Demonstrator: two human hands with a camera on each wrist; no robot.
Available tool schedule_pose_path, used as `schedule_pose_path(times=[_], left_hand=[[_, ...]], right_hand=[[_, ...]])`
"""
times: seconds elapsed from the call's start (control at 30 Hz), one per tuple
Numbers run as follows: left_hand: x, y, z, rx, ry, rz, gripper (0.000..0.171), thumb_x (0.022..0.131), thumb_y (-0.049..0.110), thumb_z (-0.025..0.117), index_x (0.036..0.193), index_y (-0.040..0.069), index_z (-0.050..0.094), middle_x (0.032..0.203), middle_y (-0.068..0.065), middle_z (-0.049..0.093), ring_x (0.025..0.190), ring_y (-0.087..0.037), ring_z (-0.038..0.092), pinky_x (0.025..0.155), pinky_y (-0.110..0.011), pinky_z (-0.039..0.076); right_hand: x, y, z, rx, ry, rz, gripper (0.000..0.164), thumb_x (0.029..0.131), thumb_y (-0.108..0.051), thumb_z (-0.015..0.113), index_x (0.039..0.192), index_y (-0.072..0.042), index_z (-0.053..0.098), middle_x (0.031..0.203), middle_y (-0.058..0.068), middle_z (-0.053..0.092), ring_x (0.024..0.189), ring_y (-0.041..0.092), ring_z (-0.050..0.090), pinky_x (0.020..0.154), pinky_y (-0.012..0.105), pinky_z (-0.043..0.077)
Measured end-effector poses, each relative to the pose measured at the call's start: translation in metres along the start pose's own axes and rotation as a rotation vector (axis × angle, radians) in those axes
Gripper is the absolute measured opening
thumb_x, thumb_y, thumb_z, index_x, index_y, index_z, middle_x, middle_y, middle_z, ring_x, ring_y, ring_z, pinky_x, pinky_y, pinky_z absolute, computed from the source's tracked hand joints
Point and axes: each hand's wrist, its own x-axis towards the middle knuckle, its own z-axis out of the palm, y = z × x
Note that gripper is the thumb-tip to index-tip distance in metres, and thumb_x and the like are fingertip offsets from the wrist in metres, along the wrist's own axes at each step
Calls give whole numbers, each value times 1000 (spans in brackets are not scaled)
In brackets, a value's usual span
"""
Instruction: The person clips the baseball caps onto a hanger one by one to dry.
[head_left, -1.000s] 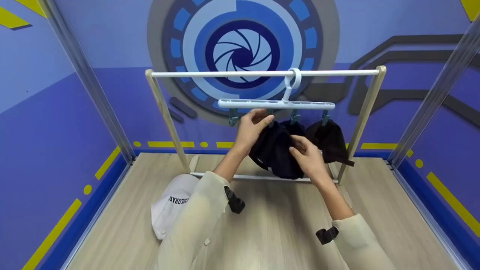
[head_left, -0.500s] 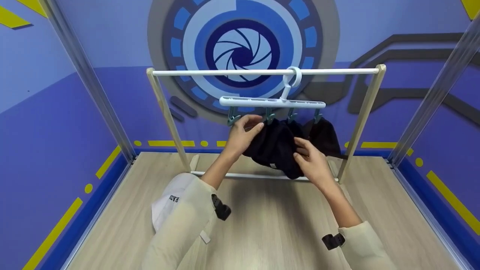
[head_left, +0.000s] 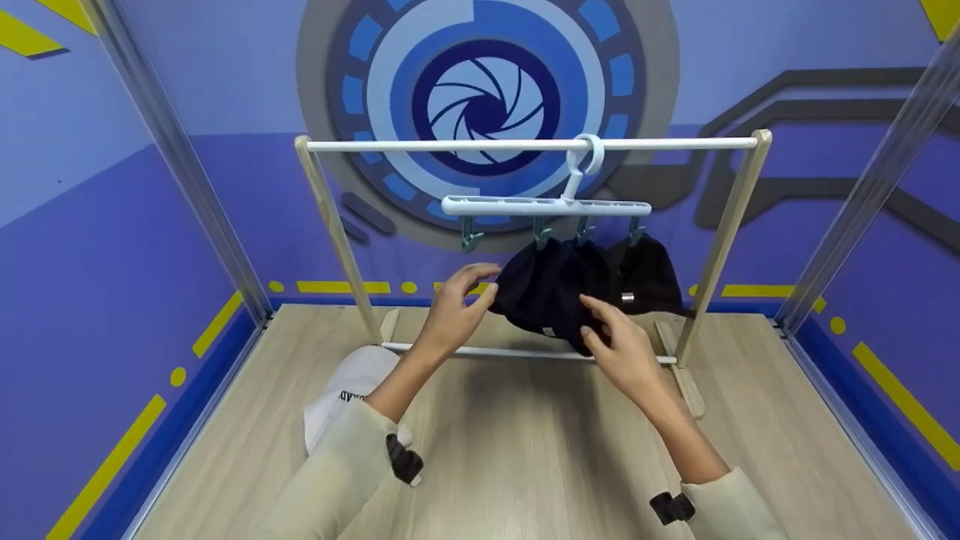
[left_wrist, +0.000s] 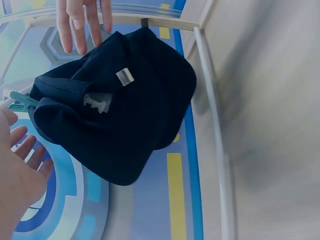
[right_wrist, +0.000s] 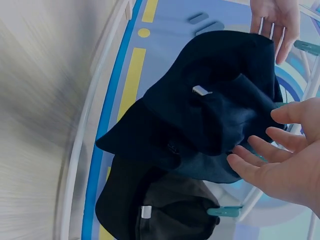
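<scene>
Loosely spread left hand [head_left: 454,311], relaxed right hand [head_left: 624,345], navy cap [head_left: 536,292] between; white hanger [head_left: 517,205] above

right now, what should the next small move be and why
Probably lower the left hand toward the white cap: the hand holds nothing, the cap lies on the table, and the leftmost clip is free while the dark hats hang clipped.

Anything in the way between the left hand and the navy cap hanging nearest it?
Nothing visible stands between them. The left hand is just beside the left edge of the navy cap, and the left wrist view shows no object between. The green clip is above, at the cap's top.
</scene>
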Motion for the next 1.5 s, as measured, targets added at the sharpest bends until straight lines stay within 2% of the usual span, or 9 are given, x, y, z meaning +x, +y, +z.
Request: schedule_pose_path(times=[0.2, 0.33, 0.47, 0.57, 0.7, 1.0, 1.23, 1.5], left_hand=[[-21, -6, -4, 58, 12, 73, 25, 94, 17, 60, 117, 11, 65, 125, -2, 60, 119, -14, 52, 100, -35, 42], [-34, -8, -7, 106, 21, 86, 25, 93, 18, 60, 117, 11, 65, 125, -4, 60, 121, -13, 51, 101, -34, 41], [-44, -10, -9, 133, 19, 103, 26, 93, 18, 60, 117, 10, 65, 126, -5, 59, 121, -15, 51, 101, -36, 41], [-51, -11, -11, 155, 8, 115, 27, 92, 17, 60, 118, 11, 65, 126, -5, 59, 121, -17, 52, 102, -37, 41], [-60, -13, -12, 190, -17, 119, 26, 93, 18, 60, 118, 13, 64, 126, -4, 59, 122, -18, 52, 101, -37, 41], [-83, -18, -18, 237, -43, 95, 24, 93, 21, 60, 117, 17, 65, 126, 1, 59, 121, -12, 51, 100, -36, 43], [-103, -26, -24, 269, -64, 97, 23, 93, 22, 60, 115, 19, 65, 125, 2, 59, 121, -14, 52, 99, -37, 43], [-124, -34, -32, 282, -93, -4, 28, 90, 16, 63, 118, 19, 63, 124, 3, 59, 119, -11, 52, 98, -36, 44]], right_hand=[[-9, 1, 5, -38, 21, -38, 44, 92, -17, 61, 136, -13, 52, 136, 8, 53, 126, 32, 47, 100, 49, 41], [-13, 0, 8, -31, 41, -62, 43, 91, -15, 63, 133, -12, 55, 133, 7, 55, 125, 31, 49, 99, 49, 41], [-18, -3, 12, -17, 60, -96, 40, 90, -14, 65, 129, -11, 58, 128, 4, 59, 111, 26, 58, 83, 42, 52], [-21, -5, 16, -12, 67, -119, 39, 88, -12, 66, 127, -10, 60, 122, 3, 62, 102, 24, 61, 76, 39, 53], [-25, -7, 23, -6, 60, -145, 39, 87, -11, 67, 125, -9, 61, 119, 4, 64, 105, 23, 61, 87, 39, 49], [-35, -11, 44, -2, -25, -186, 38, 88, -16, 66, 126, -11, 61, 124, 2, 62, 114, 21, 57, 94, 42, 46], [-44, -14, 63, 10, -101, -192, 37, 90, -18, 65, 126, -11, 60, 124, 3, 61, 117, 21, 56, 96, 41, 45], [-51, -16, 80, 1, -186, -213, 37, 92, -22, 62, 127, -12, 58, 125, 1, 60, 114, 17, 57, 92, 37, 49]])
